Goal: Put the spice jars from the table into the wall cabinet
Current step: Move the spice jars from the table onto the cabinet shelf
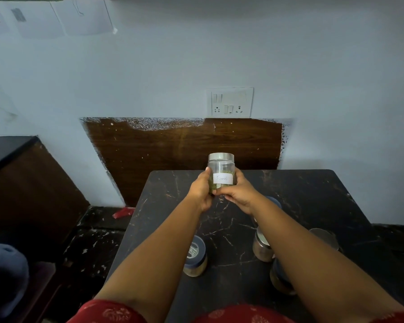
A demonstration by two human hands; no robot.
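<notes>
Glass jar (221,170) with green spice is held above the tabletop (313,194), left hand (200,191) and right hand (239,194) each in a curled grip round it. Four jars stand beneath the arms, blue-lidded jar (195,257) and steel tin (262,245) nearest.

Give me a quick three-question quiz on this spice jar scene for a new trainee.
1. True or false: both hands grip the labelled jar.
2. What colour is the lid of the jar near the left forearm?
3. The held jar's lid is: A) silver B) red C) green.

Key: 1. True: the left hand and right hand hold it above the table. 2. Dark blue. 3. A.
</notes>
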